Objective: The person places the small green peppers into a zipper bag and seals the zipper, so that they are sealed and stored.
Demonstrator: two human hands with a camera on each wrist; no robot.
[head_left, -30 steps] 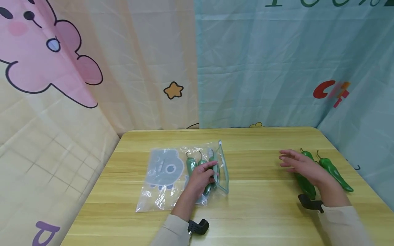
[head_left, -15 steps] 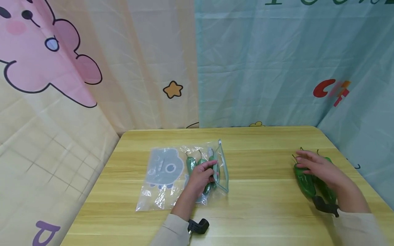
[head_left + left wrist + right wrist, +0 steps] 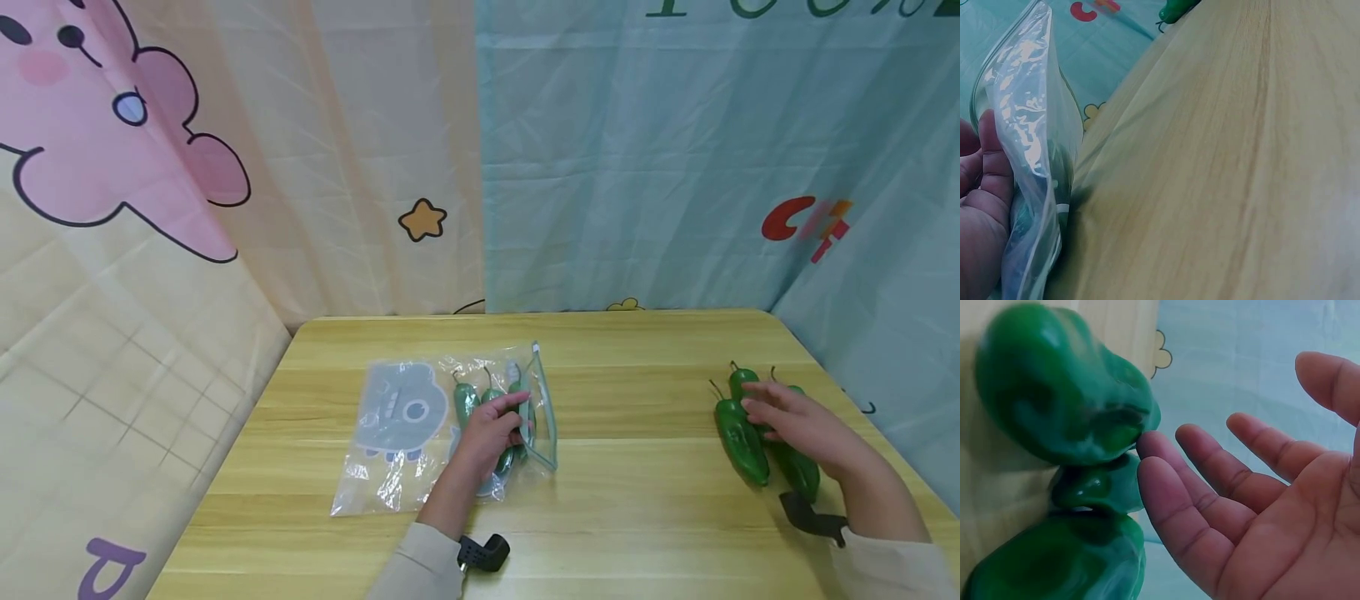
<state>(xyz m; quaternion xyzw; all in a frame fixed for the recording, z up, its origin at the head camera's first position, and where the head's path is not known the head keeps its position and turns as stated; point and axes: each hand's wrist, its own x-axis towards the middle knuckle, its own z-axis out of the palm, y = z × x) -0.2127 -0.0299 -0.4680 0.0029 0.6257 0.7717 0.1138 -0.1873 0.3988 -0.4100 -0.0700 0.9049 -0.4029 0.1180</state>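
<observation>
Blue cloth (image 3: 622, 167) — beyond green peppers (image 3: 741, 443)

Your right hand (image 3: 804, 423) has shifted to your right and a little nearer you. The leftmost green chili pepper (image 3: 741, 442), largely behind it a second ago, now lies uncovered left of your fingertips. Another green chili pepper (image 3: 798, 475) has come into sight below your palm, while the rightmost pepper (image 3: 796, 390), then well exposed, is mostly hidden behind your hand
</observation>
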